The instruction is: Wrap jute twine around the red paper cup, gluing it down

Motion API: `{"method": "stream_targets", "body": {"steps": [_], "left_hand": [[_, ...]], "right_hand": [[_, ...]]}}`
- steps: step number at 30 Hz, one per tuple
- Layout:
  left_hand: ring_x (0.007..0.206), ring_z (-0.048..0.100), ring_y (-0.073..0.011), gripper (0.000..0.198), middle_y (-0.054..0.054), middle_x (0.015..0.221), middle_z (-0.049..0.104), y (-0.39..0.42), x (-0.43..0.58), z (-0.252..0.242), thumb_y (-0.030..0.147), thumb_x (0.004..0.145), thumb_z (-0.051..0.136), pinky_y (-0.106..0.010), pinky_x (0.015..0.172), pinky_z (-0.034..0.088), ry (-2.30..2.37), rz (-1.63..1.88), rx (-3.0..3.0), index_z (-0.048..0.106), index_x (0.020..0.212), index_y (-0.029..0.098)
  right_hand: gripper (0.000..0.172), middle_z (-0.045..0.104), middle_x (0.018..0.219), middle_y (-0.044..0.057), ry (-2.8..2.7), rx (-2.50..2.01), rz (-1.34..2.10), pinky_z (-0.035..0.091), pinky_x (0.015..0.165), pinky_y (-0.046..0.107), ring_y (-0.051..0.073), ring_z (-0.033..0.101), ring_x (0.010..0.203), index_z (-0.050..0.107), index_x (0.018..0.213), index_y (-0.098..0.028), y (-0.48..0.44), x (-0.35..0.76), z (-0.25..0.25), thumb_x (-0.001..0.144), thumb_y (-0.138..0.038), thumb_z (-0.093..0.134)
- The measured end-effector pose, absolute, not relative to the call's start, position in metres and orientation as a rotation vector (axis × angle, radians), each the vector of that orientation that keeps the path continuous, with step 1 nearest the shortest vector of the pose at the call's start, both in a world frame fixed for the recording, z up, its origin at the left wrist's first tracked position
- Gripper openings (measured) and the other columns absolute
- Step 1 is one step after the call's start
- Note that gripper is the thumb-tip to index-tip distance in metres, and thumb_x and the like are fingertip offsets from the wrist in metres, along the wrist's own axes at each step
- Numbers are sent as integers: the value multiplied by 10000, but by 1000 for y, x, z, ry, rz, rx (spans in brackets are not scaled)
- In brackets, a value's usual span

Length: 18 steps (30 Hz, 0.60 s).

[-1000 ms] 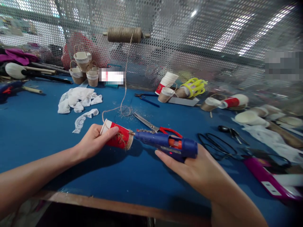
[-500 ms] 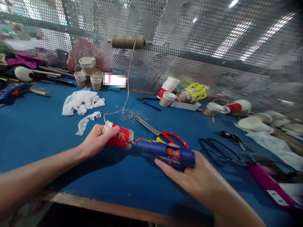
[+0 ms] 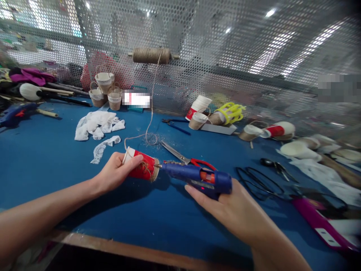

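Observation:
My left hand (image 3: 120, 171) is closed around a red and white paper cup (image 3: 141, 165) lying tilted on its side, its base end toward the right. Fine twine (image 3: 152, 101) runs to this cup from a spool (image 3: 150, 55) on the mesh. In my right hand (image 3: 222, 203) is a blue hot glue gun (image 3: 194, 177) with a small red light lit. The gun's nozzle points left, at the burlap-edged base of the cup; whether it touches I cannot tell. Red-handled scissors (image 3: 180, 155) lie open just behind the gun, their handles partly hidden.
White lace (image 3: 97, 122) lies at the left, with burlap cups (image 3: 104, 84) behind it. Blue-handled pliers (image 3: 177, 126) rest at the back. More cups (image 3: 199, 107), a black cable (image 3: 259, 184) and a purple power strip (image 3: 318, 222) are at the right. A perforated metal screen (image 3: 220, 49) stands behind.
The nozzle has shifted up slightly along the cup's base edge, and the cup has turned a little in my left hand. The view has also moved a little.

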<state>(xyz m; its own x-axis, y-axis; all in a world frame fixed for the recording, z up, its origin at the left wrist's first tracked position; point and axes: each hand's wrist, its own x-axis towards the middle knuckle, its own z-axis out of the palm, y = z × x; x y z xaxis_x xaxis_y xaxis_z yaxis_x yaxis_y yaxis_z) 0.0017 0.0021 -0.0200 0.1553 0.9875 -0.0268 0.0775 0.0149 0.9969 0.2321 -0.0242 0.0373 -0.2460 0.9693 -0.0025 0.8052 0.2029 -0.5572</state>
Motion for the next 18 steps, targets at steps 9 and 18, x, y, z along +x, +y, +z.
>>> {"method": "stream_targets", "body": {"steps": [9,18], "left_hand": [[463,387,-80,335,25,486,478,0,-1,-19,352,765,507,-194,456,326,1113,1041,1530,555,514,134],[456,540,-113,250,-20,517,625,18,-3,-24,367,636,663,-203,477,420,1087,1152,876,629,582,125]], "right_hand": [[349,430,397,-51,-2007,-1553,989,373,421,223,88,426,381,455,513,-186,-5,235,34,754,-425,536],[203,538,527,-20,-1341,-1661,794,378,467,212,88,470,468,546,641,-146,55,262,4,663,-331,629]]}}
